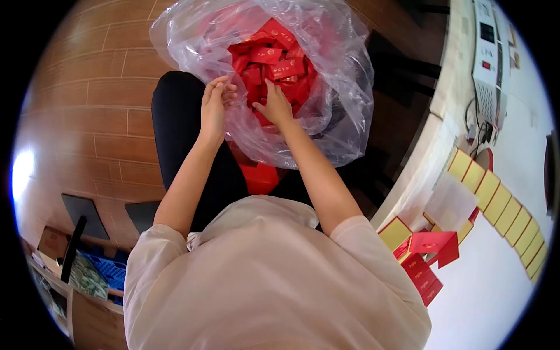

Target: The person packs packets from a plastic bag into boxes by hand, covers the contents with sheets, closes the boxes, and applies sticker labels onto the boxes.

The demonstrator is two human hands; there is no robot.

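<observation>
A large clear plastic bag stands with its mouth spread wide between my legs. Inside lie many small red packets with pale printing, heaped loosely. My right hand reaches over the near side of the heap, thumb and forefinger apart, with nothing visible between them; its other fingers are partly hidden. At the bag's left rim is my left hand, its fingers loosely bent and apart, near or touching the plastic. I see nothing held in it.
To the right, a white table carries a row of gold-and-red boxes, stacked red boxes and a white machine with a red switch. A blue crate is at lower left on the brown tiled floor.
</observation>
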